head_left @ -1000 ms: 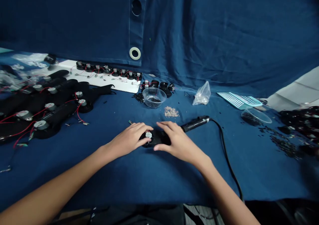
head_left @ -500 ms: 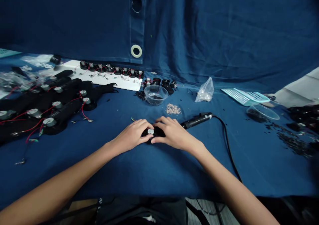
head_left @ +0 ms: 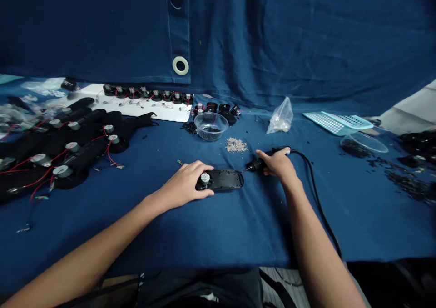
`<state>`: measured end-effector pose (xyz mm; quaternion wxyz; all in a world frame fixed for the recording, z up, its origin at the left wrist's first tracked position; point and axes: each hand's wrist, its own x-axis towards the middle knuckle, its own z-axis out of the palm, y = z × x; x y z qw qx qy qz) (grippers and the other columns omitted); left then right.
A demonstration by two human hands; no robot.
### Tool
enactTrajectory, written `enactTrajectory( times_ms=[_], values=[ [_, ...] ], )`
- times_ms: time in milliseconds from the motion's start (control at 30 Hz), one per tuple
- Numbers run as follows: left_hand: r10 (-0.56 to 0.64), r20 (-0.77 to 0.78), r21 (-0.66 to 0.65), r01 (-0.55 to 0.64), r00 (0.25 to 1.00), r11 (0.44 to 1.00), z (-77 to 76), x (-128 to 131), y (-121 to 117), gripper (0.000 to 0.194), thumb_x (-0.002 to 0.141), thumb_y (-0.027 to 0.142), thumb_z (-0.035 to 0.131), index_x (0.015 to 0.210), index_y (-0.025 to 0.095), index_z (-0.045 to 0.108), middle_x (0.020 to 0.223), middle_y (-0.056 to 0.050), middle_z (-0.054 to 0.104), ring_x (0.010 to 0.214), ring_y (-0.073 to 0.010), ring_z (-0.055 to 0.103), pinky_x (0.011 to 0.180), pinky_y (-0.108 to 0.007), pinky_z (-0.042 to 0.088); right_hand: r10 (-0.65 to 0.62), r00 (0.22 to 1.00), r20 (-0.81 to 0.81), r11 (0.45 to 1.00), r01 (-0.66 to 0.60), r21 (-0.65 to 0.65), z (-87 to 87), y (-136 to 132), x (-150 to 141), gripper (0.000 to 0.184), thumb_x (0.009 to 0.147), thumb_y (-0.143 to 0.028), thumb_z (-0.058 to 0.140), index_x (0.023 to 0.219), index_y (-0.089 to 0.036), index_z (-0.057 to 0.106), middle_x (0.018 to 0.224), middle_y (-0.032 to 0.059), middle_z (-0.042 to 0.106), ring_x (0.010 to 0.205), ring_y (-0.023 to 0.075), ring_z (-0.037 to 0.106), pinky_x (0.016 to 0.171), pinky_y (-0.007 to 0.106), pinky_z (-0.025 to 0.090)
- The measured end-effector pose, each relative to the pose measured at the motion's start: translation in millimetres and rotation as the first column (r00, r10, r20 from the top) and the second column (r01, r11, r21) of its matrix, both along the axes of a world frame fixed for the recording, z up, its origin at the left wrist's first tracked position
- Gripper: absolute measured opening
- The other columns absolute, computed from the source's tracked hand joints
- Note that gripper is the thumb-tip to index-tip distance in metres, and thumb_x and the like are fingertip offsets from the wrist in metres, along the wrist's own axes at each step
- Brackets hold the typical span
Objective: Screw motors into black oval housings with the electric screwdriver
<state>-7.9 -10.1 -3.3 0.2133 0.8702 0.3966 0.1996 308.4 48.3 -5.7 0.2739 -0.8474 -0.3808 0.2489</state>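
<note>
A long black plastic housing [head_left: 223, 180] lies flat on the blue cloth in front of me, with a small silver motor [head_left: 205, 177] seated in its left end. My left hand [head_left: 184, 184] grips that left end, fingers curled round it. My right hand [head_left: 278, 161] has closed over a black corded electric screwdriver [head_left: 256, 164] lying just right of the housing, its tip pointing at the housing's right end. A small heap of silver screws [head_left: 235, 145] lies just beyond.
Several finished black housings with motors and red wires [head_left: 64, 149] fill the left side. A clear bowl [head_left: 211, 126], a white board with a row of motors [head_left: 146, 100], a plastic bag [head_left: 280, 117], a pale grid tray [head_left: 337, 121] and another clear bowl [head_left: 363, 143] stand further back. The cord [head_left: 316, 199] runs toward me.
My right hand has left the housing and moved right onto the screwdriver. The housing now lies uncovered. My left hand has stayed on its left end.
</note>
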Motion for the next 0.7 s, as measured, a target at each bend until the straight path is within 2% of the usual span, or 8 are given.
enactTrajectory(
  times_ms=[100, 167, 267, 367, 433, 533, 633, 700],
  values=[
    [-0.014, -0.002, -0.014, 0.014, 1.0, 1.0, -1.4, -1, 3, 0.051, 0.08, 0.045, 0.068, 0.124, 0.027, 0.049, 0.124, -0.002, 0.055, 0.109, -0.0241, 0.054, 0.095, -0.039, 0.039, -0.036, 0.992, -0.119, 0.991, 0.051, 0.122, -0.9, 0, 2, 0.082, 0.067, -0.042, 0.076, 0.129, -0.004, 0.038, 0.054, 0.0009, 0.059, 0.04, 0.0184, 0.055, 0.037, 0.027, 0.045],
    [-0.018, 0.004, -0.023, 0.018, 1.0, 1.0, -1.2, -1, 5, 0.053, 0.079, 0.045, 0.069, 0.125, 0.027, 0.049, 0.124, -0.002, 0.055, 0.109, -0.0246, 0.054, 0.095, -0.039, 0.039, -0.03, 0.971, -0.238, 0.974, 0.082, 0.212, 7.7, -5, 6, 0.046, 0.073, -0.04, 0.07, 0.103, -0.01, 0.054, 0.052, -0.0002, 0.056, 0.04, 0.0135, 0.052, 0.036, 0.022, 0.043],
    [-0.01, 0.022, -0.03, 0.011, 1.0, 0.999, -1.9, 2, 5, 0.054, 0.079, 0.046, 0.07, 0.125, 0.027, 0.049, 0.124, -0.003, 0.055, 0.109, -0.0248, 0.054, 0.095, -0.039, 0.04, 0.006, 0.913, -0.407, 0.917, 0.157, 0.367, 33.3, -17, 11, 0.027, 0.082, -0.044, 0.057, 0.079, -0.017, 0.052, 0.054, -0.0038, 0.049, 0.042, 0.0075, 0.047, 0.04, 0.017, 0.043],
    [-0.022, 0.061, -0.012, 0.023, 0.998, 1.0, -4.8, 9, 6, 0.054, 0.078, 0.045, 0.07, 0.124, 0.026, 0.049, 0.122, -0.003, 0.057, 0.109, -0.0246, 0.054, 0.094, -0.038, 0.04, 0.21, 0.707, -0.676, 0.737, 0.34, 0.584, 67.0, -28, 6, 0.021, 0.079, -0.039, 0.059, 0.08, -0.02, 0.051, 0.061, -0.0054, 0.049, 0.048, 0.0067, 0.05, 0.044, 0.016, 0.046],
    [-0.039, 0.086, 0.004, 0.039, 0.995, 0.999, -7.3, 13, 6, 0.054, 0.078, 0.044, 0.071, 0.124, 0.026, 0.049, 0.121, -0.003, 0.057, 0.109, -0.0242, 0.055, 0.094, -0.038, 0.04, 0.406, 0.592, -0.696, 0.581, 0.421, 0.697, 89.6, -33, -4, 0.016, 0.078, -0.034, 0.061, 0.081, -0.021, 0.053, 0.067, -0.004, 0.052, 0.057, 0.0085, 0.056, 0.05, 0.019, 0.051],
    [-0.048, 0.111, 0.01, 0.047, 0.993, 0.999, -10.0, 18, 6, 0.054, 0.078, 0.043, 0.072, 0.123, 0.025, 0.05, 0.12, -0.003, 0.057, 0.109, -0.0237, 0.055, 0.095, -0.038, 0.04, 0.631, 0.557, -0.541, 0.358, 0.41, 0.839, 120.3, -34, -21, 0.006, 0.081, -0.027, 0.054, 0.079, -0.021, 0.053, 0.075, -0.003, 0.054, 0.067, 0.0091, 0.059, 0.062, 0.022, 0.054],
    [-0.039, 0.127, -0.01, 0.041, 0.991, 0.999, -10.7, 18, 6, 0.053, 0.079, 0.044, 0.071, 0.124, 0.026, 0.049, 0.121, -0.003, 0.057, 0.11, -0.024, 0.054, 0.095, -0.039, 0.04, 0.711, 0.539, -0.451, 0.263, 0.391, 0.882, 145.3, -29, -32, 0.015, 0.086, -0.027, 0.043, 0.074, -0.024, 0.05, 0.071, -0.0023, 0.052, 0.071, 0.0121, 0.06, 0.075, 0.032, 0.056],
    [-0.036, 0.138, -0.026, 0.04, 0.99, 0.999, -10.4, 18, 5, 0.053, 0.079, 0.044, 0.07, 0.124, 0.026, 0.05, 0.121, -0.004, 0.057, 0.11, -0.0245, 0.055, 0.095, -0.039, 0.041, 0.725, 0.545, -0.42, 0.182, 0.437, 0.881, 156.9, -24, -37, 0.014, 0.086, -0.025, 0.037, 0.076, -0.026, 0.047, 0.063, -0.0043, 0.044, 0.064, 0.0117, 0.057, 0.075, 0.034, 0.056]
  ],
)
